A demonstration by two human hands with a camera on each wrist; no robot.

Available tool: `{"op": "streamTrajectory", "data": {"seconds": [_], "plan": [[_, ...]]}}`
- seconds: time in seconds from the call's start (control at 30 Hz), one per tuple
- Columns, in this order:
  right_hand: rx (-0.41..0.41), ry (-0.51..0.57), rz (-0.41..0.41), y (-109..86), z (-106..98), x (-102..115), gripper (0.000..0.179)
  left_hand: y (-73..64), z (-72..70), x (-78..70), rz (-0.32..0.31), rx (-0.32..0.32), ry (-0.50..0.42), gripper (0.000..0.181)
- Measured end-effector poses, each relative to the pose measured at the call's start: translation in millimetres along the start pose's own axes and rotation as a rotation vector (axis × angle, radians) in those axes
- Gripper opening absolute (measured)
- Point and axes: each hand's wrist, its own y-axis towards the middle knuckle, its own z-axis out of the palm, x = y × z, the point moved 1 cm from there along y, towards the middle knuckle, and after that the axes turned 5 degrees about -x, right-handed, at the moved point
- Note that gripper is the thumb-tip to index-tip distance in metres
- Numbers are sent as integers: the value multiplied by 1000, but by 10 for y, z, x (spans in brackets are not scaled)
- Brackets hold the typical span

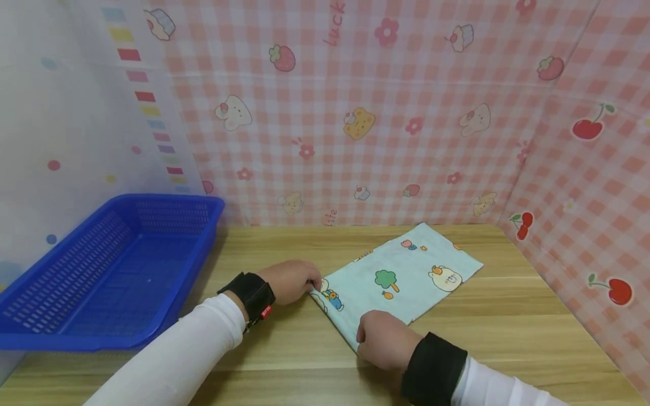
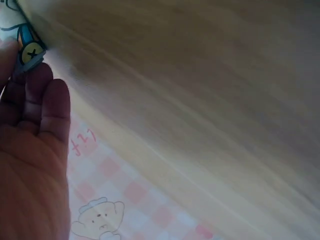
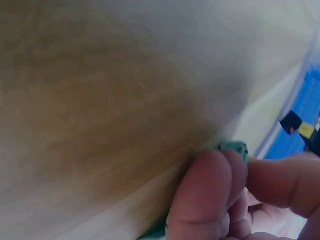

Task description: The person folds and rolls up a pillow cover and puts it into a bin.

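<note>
A light-blue cloth (image 1: 406,276) printed with a tree, bears and flowers lies folded on the wooden table. At its left corner my left hand (image 1: 291,282) pinches the edge between thumb and fingers; in the left wrist view a printed corner of the cloth (image 2: 31,50) sticks out at the fingertips. My right hand (image 1: 383,340) pinches the near corner, and a small bit of the cloth (image 3: 235,147) shows between thumb and fingers in the right wrist view. The folded edge runs between both hands. The fingertips of the right hand are partly hidden in the head view.
A blue plastic basket (image 1: 178,293) with perforated sides stands on the left, near the left forearm. The wooden table (image 1: 508,332) ends at a pink checked cloth wall (image 1: 325,158) behind, with another checked wall (image 1: 599,186) on the right.
</note>
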Motion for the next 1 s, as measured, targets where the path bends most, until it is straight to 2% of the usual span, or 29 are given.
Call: {"op": "streamTrajectory", "data": {"seconds": [0.13,0.23,0.4,0.5,0.63,0.7,0.8,0.87,1.0], "plan": [[40,57,30,19,-68,-45,13,53,-47,-31,-86,38,-69,20],[58,63,50,44,-102,-77,15,97,-76,-64,-123,49,-75,20],[56,4,65,78,-134,-116,19,134,-75,-123,-145,0,-86,18],[10,-31,32,74,-111,-94,21,98,-26,-133,-102,-60,-54,17],[-70,-93,-57,16,-34,-15,17,22,12,-133,15,-122,70,15],[-96,-169,-112,-33,16,29,15,-10,14,-125,75,-126,128,17],[-131,-286,-171,-97,84,92,11,-50,8,-106,122,-105,166,21],[-156,-329,-191,-117,107,119,13,-57,3,-98,133,-94,174,20],[-173,-330,-172,-105,126,129,14,-61,1,-88,131,-87,171,17]]}}
